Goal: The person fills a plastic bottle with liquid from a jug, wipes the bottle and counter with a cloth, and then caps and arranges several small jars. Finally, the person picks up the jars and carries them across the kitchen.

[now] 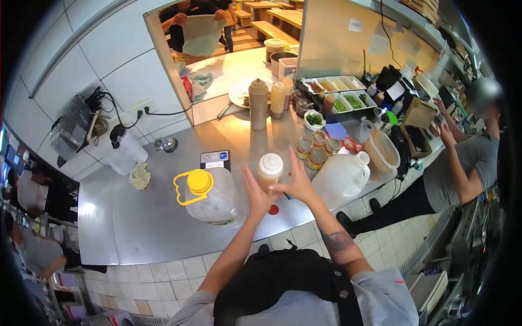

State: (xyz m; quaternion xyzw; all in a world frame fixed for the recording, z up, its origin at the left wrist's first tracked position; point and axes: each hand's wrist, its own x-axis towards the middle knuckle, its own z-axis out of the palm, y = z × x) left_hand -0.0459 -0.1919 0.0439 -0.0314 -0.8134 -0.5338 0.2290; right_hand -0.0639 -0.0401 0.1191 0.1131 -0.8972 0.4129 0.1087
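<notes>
A squeeze bottle (270, 169) with a white cap and a pale brownish filling stands upright on the steel counter in front of me. My left hand (260, 194) is at its left side, fingers stretched out and thumb toward the bottle. On the other side is my right hand (298, 183), fingers spread, its thumb reaching across the bottle's lower front. Neither hand is wrapped around it. A red cap (273, 209) lies just below the bottle. Left of my hands stands a big clear jug (217, 198) with a yellow lid; a white jug (340, 179) is to the right.
Behind the bottle stand a tall brown squeeze bottle (259, 106) and a yellowish one (277, 100). Several small jars (316, 158) sit near the white jug. A digital scale (215, 157) and a crumpled cloth (140, 176) lie on the counter (147, 228). A co-worker (462, 157) stands at right.
</notes>
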